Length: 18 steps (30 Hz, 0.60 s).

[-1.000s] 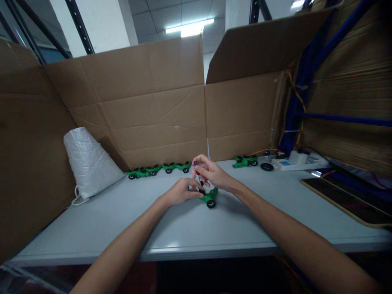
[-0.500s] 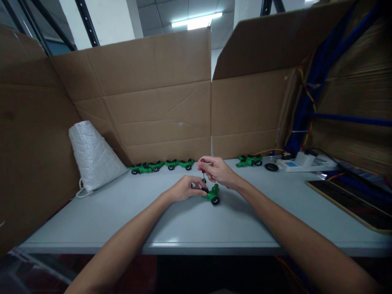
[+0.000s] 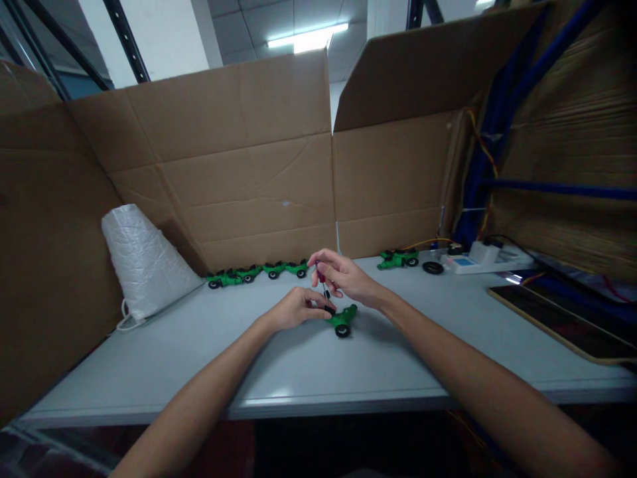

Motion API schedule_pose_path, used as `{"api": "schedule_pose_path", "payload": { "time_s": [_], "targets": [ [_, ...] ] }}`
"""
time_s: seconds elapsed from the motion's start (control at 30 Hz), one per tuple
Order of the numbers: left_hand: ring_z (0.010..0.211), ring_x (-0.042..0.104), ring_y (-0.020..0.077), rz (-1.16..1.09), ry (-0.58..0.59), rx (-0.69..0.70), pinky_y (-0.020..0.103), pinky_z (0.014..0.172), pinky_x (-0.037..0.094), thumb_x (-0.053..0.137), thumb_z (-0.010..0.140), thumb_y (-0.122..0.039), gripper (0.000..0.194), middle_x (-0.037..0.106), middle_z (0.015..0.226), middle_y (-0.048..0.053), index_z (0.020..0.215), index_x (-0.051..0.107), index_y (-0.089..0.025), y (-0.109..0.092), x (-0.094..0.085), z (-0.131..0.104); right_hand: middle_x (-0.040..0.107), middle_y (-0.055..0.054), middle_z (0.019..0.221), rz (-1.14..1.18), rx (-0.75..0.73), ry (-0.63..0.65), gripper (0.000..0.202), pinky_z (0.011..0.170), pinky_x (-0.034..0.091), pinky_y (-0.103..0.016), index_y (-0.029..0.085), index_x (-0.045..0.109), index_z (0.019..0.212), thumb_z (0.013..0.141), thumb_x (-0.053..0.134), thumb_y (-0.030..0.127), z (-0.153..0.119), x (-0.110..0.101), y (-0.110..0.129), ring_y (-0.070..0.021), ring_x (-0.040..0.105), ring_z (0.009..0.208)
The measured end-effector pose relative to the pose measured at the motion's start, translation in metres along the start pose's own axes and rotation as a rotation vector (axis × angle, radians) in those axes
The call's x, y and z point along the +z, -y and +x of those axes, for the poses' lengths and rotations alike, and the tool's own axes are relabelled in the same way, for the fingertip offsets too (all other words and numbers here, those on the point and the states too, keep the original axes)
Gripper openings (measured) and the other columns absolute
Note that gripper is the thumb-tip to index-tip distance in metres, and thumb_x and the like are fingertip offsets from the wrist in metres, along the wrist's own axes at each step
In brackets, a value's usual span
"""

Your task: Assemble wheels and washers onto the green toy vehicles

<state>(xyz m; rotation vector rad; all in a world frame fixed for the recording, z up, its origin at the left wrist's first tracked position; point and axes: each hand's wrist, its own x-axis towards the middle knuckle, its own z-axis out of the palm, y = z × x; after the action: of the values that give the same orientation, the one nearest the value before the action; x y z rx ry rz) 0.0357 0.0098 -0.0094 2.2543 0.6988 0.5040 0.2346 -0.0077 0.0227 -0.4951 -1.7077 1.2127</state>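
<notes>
A green toy vehicle (image 3: 343, 320) with black wheels rests on the white table near its middle. My left hand (image 3: 297, 309) is closed on the vehicle's left end, where a small black part shows by the fingertips. Above it, my right hand (image 3: 342, 273) grips a screwdriver (image 3: 322, 279) with a dark red handle, tilted, its shaft pointing down at the black part. Whether the tip sits in a screw is too small to tell.
Several green toy vehicles (image 3: 259, 273) line the back of the table, and more green toy pieces (image 3: 398, 259) lie at the back right beside a black ring (image 3: 432, 267). A white power strip (image 3: 478, 259), dark panel (image 3: 562, 325) and white wrapped bundle (image 3: 144, 259) flank the table; cardboard (image 3: 249, 166) walls it.
The screwdriver has gone from nearly upright to tilted, its handle leaning left. The toy vehicle has turned slightly in my left hand. The whole view has shifted a little.
</notes>
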Motion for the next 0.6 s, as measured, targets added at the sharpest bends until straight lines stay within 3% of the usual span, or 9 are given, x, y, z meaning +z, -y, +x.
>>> {"api": "schedule_pose_path", "payload": {
  "time_s": [0.3, 0.5, 0.6],
  "targets": [
    [0.084, 0.068, 0.0196, -0.014, -0.018, -0.013, 0.026, 0.076, 0.05, 0.079, 0.084, -0.049, 0.042, 0.079, 0.096, 0.01, 0.107, 0.081, -0.013, 0.001, 0.001, 0.001, 0.046, 0.007, 0.067, 0.015, 0.019, -0.102, 0.045, 0.036, 0.025, -0.017, 0.019, 0.057, 0.093, 0.096, 0.056, 0.064, 0.001, 0.01, -0.007, -0.0047, 0.031, 0.042],
    [0.085, 0.068, 0.0195, -0.013, -0.005, -0.009, 0.026, 0.076, 0.049, 0.078, 0.085, -0.047, 0.043, 0.078, 0.095, 0.009, 0.11, 0.08, -0.012, 0.006, 0.0, -0.001, 0.066, 0.005, 0.071, 0.0, 0.011, -0.138, 0.048, 0.035, 0.023, -0.018, 0.023, 0.046, 0.098, 0.088, 0.068, 0.065, 0.004, 0.01, -0.023, -0.0044, 0.032, 0.038],
    [0.087, 0.068, 0.0201, -0.005, -0.013, -0.001, 0.027, 0.077, 0.049, 0.078, 0.085, -0.045, 0.04, 0.078, 0.095, 0.01, 0.109, 0.08, -0.013, 0.009, -0.001, -0.001, 0.063, 0.006, 0.07, 0.014, 0.019, -0.139, 0.048, 0.035, 0.024, -0.018, 0.023, 0.046, 0.095, 0.087, 0.07, 0.064, 0.003, 0.013, -0.02, -0.0044, 0.033, 0.038]
  ]
}}
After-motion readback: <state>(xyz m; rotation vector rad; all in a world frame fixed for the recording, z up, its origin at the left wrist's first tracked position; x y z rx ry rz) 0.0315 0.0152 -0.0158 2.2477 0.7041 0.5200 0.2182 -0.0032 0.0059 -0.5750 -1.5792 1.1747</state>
